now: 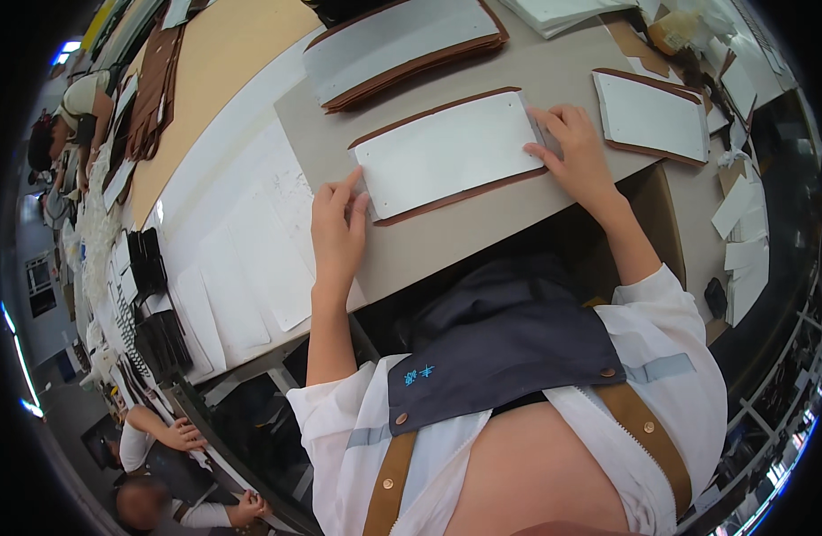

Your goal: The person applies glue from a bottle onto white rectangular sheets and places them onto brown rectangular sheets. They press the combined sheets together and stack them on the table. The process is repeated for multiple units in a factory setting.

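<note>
A long white sheet (448,156) lies over a slightly larger brown piece (464,196), whose edges show along both long sides. At its left end, my left hand (339,228) has its thumb and forefinger on the edge. My right hand (579,156) grips the opposite end, thumb and forefinger apart along the short side. The sheet lies flat or nearly so on the grey work surface; I cannot tell whether it is lifted. Just beyond is a thick stack of brown pieces (415,76) with a white sheet on top (402,45).
To the right sits a smaller brown stack topped with white (656,116). White papers (563,11) lie at the far edge. On the left are a white board (250,241), dark folded pieces (147,268) and brown strips (156,89). A co-worker's hands (183,436) show at lower left.
</note>
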Demonstrator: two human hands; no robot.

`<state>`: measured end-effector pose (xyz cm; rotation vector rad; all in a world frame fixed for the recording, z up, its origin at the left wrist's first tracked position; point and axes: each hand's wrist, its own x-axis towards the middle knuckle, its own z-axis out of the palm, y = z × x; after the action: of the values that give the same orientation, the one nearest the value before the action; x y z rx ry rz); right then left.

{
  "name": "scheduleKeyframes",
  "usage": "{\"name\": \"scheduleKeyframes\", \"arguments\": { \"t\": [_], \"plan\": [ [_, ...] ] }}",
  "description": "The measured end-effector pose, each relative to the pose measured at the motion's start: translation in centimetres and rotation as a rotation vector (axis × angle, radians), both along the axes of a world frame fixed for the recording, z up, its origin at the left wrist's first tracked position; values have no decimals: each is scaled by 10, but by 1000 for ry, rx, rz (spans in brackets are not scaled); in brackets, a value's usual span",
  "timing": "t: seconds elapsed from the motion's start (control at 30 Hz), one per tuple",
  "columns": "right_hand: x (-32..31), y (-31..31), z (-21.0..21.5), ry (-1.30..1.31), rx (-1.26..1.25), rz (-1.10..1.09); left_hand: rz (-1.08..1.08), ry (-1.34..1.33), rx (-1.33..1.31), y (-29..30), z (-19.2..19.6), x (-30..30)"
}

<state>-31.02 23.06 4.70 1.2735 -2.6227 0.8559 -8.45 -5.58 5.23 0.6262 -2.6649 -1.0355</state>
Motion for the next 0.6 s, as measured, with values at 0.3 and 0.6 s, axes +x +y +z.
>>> {"name": "scheduleKeyframes", "arguments": {
  "t": [0.3, 0.6],
  "plan": [
    [42, -93, -18, 104, -38, 294, -234, 149, -359, 36, -25, -58],
    [46, -100, -29, 192, 128, 289, -229, -100, -608, 49, -33, -70]
  ]
}}
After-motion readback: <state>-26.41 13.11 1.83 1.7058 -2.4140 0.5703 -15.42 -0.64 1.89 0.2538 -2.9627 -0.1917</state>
